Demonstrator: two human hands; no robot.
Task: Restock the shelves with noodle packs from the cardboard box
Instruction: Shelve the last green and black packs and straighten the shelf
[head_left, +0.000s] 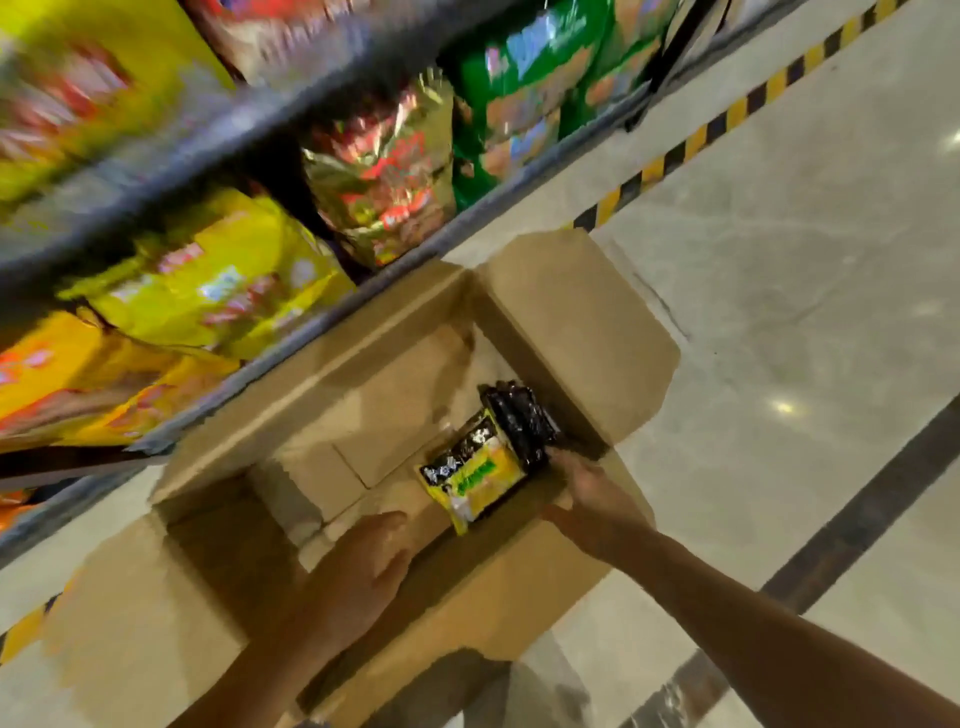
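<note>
Noodle pack (480, 470) (in box (582, 322)) held by right hand (592, 496); left hand (363, 566) flat, grip apart.

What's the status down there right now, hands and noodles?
Left hand open, over box edge. Right hand reaching the noodle pack, grip unclear. Cardboard box nearly empty. Nothing blocking.

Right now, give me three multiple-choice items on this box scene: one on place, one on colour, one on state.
1. Where do the noodle packs lie?
A. in the cardboard box's right corner
B. on the floor
C. on the top shelf

2. The nearer pack is mostly:
A. red
B. yellow and black
C. blue

3. The left hand is:
A. gripping a pack
B. in a fist
C. open, holding nothing

Answers: 1 A, packs sit against the right wall; 2 B, yellow wrapper, black band; 3 C, fingers straight over the box's edge.
</note>
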